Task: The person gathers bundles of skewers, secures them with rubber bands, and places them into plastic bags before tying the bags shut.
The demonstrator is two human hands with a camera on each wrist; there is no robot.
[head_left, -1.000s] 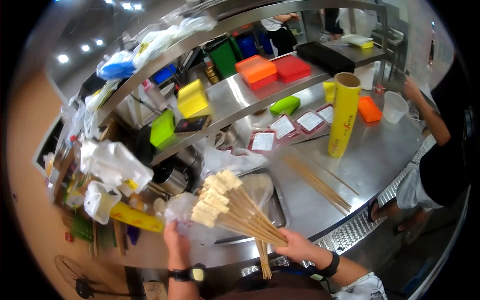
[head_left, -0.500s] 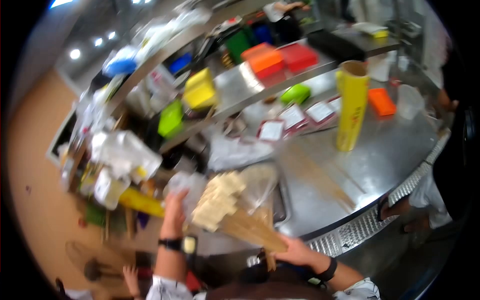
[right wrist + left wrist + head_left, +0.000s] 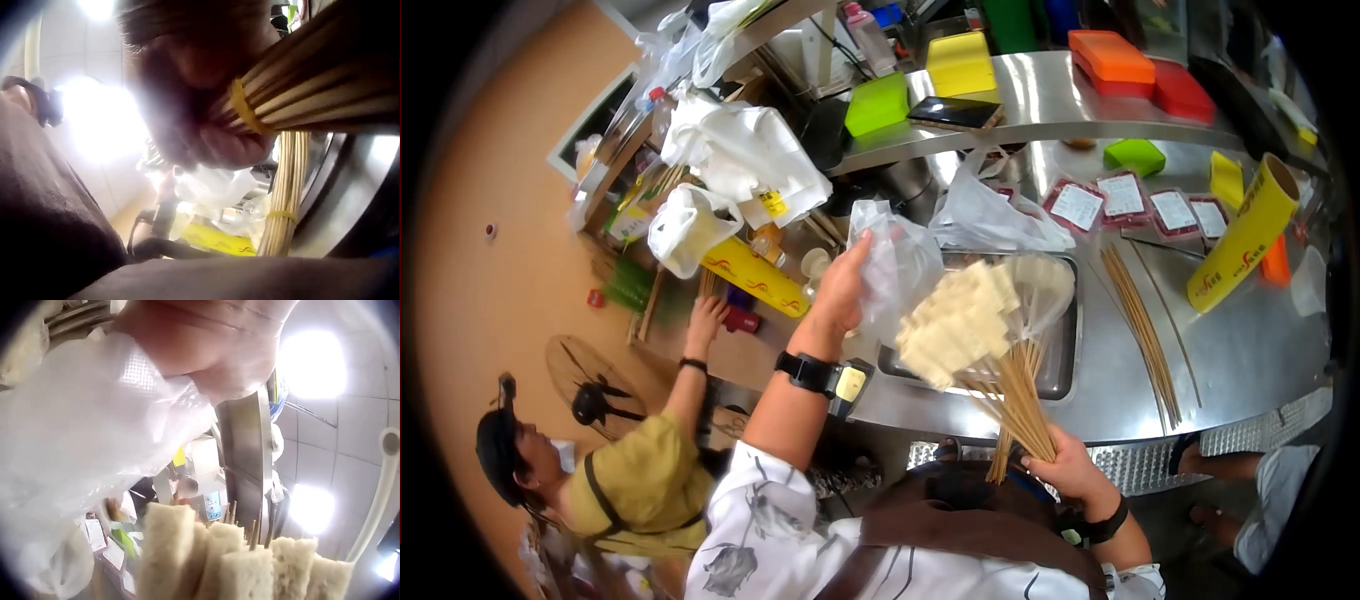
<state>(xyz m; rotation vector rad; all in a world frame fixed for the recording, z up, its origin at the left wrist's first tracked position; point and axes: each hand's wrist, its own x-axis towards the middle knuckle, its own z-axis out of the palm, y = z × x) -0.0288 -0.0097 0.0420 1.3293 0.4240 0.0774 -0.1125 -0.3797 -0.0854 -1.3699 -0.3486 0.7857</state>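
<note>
My right hand (image 3: 1072, 468) grips a bundle of skewers (image 3: 1025, 410) by the lower ends, where a yellow rubber band (image 3: 245, 107) circles the sticks. Pale, spongy flat pieces (image 3: 960, 320) are threaded on their upper ends. Up by the bag's side, my left hand (image 3: 840, 290) holds a thin clear plastic bag (image 3: 895, 265), which hangs beside the pale pieces. A second banded skewer bundle (image 3: 286, 187) lies below the first, its tops in a plastic bag (image 3: 1045, 290) over the metal tray (image 3: 1060, 388).
Loose skewers (image 3: 1140, 335) and a yellow film roll (image 3: 1245, 235) are on the steel counter at right. Labelled red packets (image 3: 1122, 195) lie behind. Boxes and a phone (image 3: 955, 112) sit on the raised shelf. A person (image 3: 640, 485) in a yellow top reaches in from the left.
The head view has swung left and down, bringing the other person into view. My left hand has risen with the plastic bag, while the right hand keeps its grip on the skewers.
</note>
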